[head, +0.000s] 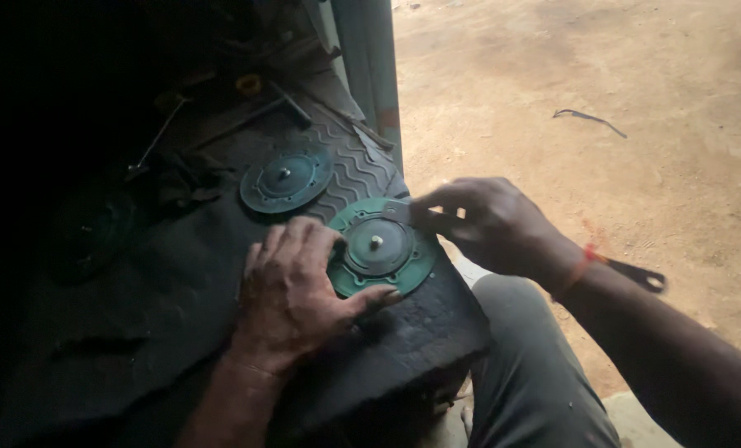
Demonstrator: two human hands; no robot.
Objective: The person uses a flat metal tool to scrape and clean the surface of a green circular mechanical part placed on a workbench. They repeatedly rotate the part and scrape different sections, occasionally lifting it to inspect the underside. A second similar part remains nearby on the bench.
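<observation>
Resting on a dark rubber mat (180, 282) at the edge of a vehicle floor, a green round disc (380, 246) with a raised centre plate and a small metal stud lies flat, close to the mat's right-hand edge. No container is visible in the view.

Left hand (292, 286): laid palm-down on the mat, fingers (300, 241) spread fairly wide and slightly curled, fingertips touching the left rim of the disc; the thumb lies along its lower rim. It presses rather than grips.

Right hand (491, 224): fingers drawn together in a pinch at the upper right rim of the disc, around a small dark piece (437, 217). What that piece is cannot be told. A red band (582, 264) sits on this wrist.

Count: two discs in clear view, the second disc (286, 179) darker, lying farther back on a ribbed zigzag mat (362, 170), well apart from both hands. Several thin metal rods (246, 116) lie behind it in shadow; their number is unclear. Bare dirt ground (594, 91) lies to the right, with one dark strip (588, 118) on it.
</observation>
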